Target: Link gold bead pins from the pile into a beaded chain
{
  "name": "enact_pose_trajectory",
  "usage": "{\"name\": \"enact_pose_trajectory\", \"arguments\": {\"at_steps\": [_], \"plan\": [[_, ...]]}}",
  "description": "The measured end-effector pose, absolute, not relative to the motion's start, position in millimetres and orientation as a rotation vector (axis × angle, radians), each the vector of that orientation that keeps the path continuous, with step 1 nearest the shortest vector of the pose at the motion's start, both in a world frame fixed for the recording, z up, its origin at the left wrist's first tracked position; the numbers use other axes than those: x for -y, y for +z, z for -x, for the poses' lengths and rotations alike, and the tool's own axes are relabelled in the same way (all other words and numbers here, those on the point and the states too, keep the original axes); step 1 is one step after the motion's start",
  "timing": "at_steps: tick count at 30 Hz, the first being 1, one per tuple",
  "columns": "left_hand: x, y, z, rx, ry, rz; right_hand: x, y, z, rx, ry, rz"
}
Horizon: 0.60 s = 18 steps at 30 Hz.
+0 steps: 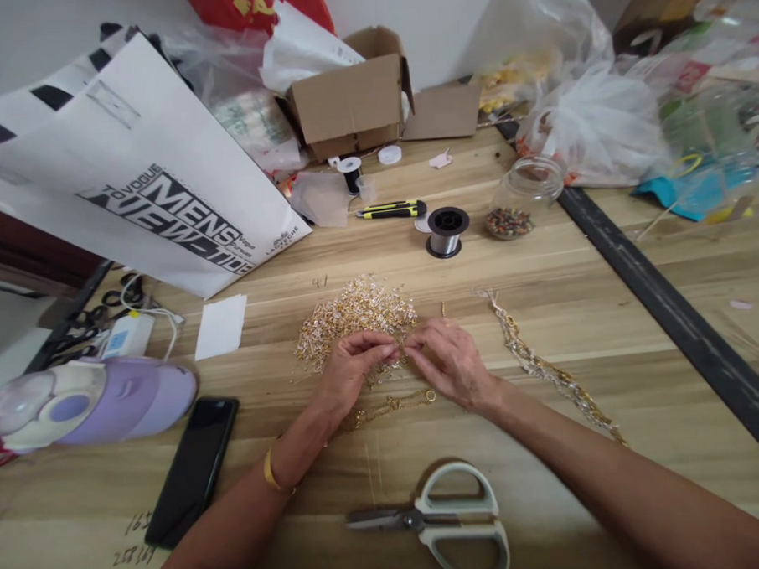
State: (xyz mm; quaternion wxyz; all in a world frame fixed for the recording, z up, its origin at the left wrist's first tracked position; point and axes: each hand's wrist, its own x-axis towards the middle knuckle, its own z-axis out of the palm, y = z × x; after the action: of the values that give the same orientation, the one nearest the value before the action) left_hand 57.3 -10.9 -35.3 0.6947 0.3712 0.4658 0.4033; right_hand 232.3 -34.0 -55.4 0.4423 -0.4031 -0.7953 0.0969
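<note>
My left hand (351, 367) is pinched at the right edge of a pile of small gold and clear beaded pieces (349, 315). Facing it, my right hand (452, 361) also has thumb and forefinger pressed together, the fingertips of both nearly meeting. Whatever sits between the fingertips is too small to make out. Just below the hands lies a gold chain (394, 405) with a ring at its right end. Bundled strands of gold and clear beads (540, 365) stretch out to the right of my right hand. Nearer to me rest scissors (449, 520) with pale handles.
Behind the pile are a spool of wire (446, 231), a yellow-black utility knife (390, 209) and a glass jar (527, 196) with beads. A phone (192, 469) and a lilac bottle (120, 401) lie at left, by a tall white bag (161, 177). A black strip (657, 302) crosses the right side.
</note>
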Motion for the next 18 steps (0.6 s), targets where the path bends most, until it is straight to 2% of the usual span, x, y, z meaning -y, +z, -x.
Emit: {"name": "enact_pose_trajectory", "arguments": {"at_steps": [18], "plan": [[11.7,-35.6,-59.3,-1.052,0.860,-0.814,34.8,-56.6,-232.6,1.996,0.242,1.003]]}}
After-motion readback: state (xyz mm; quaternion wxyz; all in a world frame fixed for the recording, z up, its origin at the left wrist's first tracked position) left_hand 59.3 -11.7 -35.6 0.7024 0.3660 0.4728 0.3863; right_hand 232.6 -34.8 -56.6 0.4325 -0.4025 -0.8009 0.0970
